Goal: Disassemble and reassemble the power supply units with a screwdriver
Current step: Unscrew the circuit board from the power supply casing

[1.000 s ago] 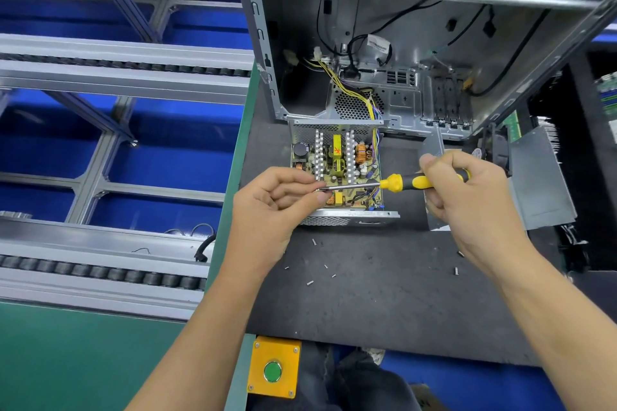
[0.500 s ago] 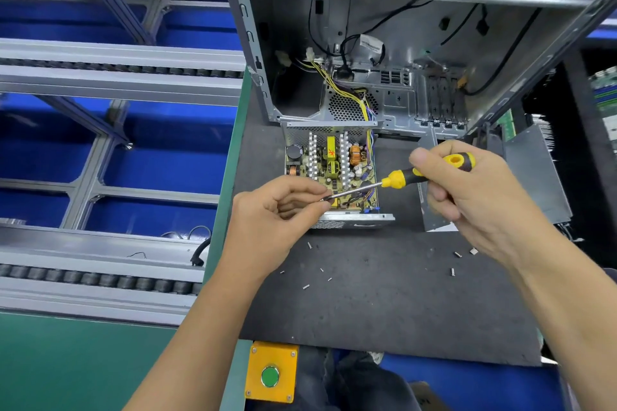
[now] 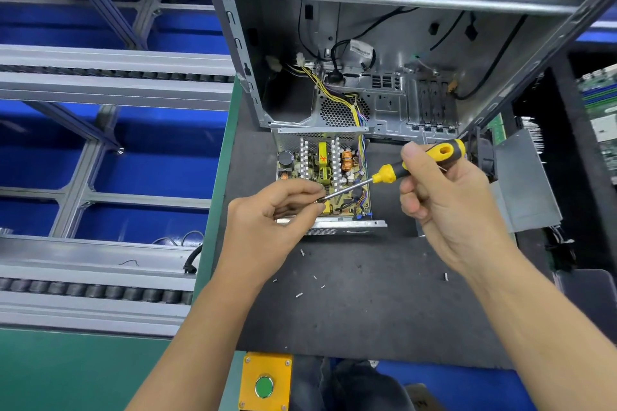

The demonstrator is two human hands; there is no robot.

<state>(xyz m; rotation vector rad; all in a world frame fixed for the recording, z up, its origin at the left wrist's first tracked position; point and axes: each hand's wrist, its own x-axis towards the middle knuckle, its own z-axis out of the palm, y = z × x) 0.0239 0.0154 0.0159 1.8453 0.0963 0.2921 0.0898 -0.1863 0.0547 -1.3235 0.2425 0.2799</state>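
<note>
white tag (image 3: 361, 49) on case cable, print too small to read, no other legible text

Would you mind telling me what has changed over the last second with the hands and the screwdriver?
The right hand raised the screwdriver handle, so the shaft now slopes down leftward. The left hand still pinches at its tip. The open power supply and the loose screws on the mat stayed put.
</note>
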